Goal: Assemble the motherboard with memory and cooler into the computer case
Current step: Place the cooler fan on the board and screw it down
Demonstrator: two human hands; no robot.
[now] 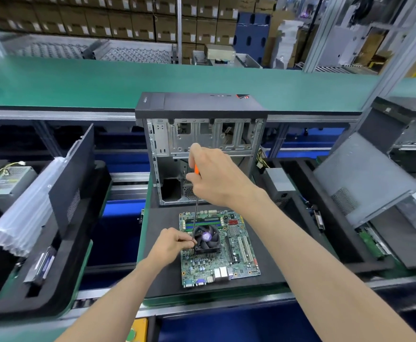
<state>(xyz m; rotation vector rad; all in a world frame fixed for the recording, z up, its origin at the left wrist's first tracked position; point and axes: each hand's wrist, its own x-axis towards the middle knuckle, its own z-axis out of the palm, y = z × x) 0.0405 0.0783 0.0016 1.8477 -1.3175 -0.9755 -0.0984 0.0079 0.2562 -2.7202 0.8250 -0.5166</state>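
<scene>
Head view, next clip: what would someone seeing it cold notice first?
Centre frame, the right hand grips an orange-handled screwdriver upright, its tip down at the cooler on the green motherboard, while the left hand pinches the shaft near the tip. Just behind stands the open computer case, empty inside, on the same dark mat.

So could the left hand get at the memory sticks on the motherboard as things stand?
Probably yes, once freed. The left hand pinches the screwdriver shaft beside the cooler. The memory sticks lie just beyond the cooler, uncovered, with only the thin shaft crossing near them.
</scene>
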